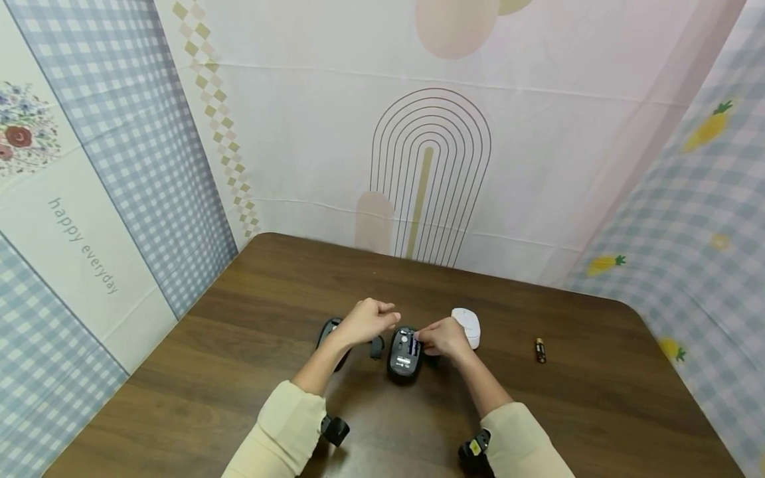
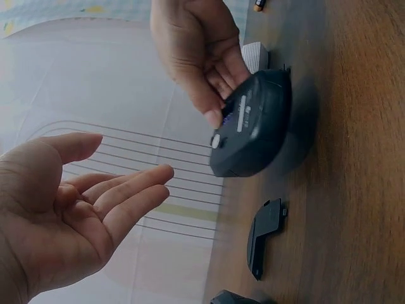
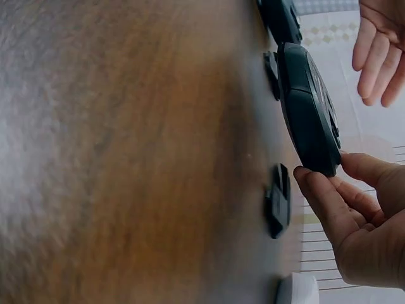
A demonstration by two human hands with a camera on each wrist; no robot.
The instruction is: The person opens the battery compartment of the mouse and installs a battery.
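My right hand (image 1: 445, 337) grips the edge of a black computer mouse (image 1: 404, 358), turned underside up and raised off the table. Its battery bay (image 1: 414, 344) is uncovered, with something purplish inside, too small to identify. The right thumb lies on the underside in the left wrist view, where the mouse (image 2: 259, 126) is tilted. To the left, my left hand (image 1: 367, 322) hovers apart from the mouse, palm up and fingers extended, holding nothing (image 2: 76, 209). A dark battery cover (image 1: 376, 347) lies between the hands' sides on the table.
A second dark mouse (image 1: 328, 330) lies partly behind the left forearm. Another small dark piece (image 3: 278, 202) rests near the right hand. Behind that hand stands a white rounded case (image 1: 469, 327). A single battery (image 1: 540, 350) lies farther right on the wooden table (image 1: 597, 398).
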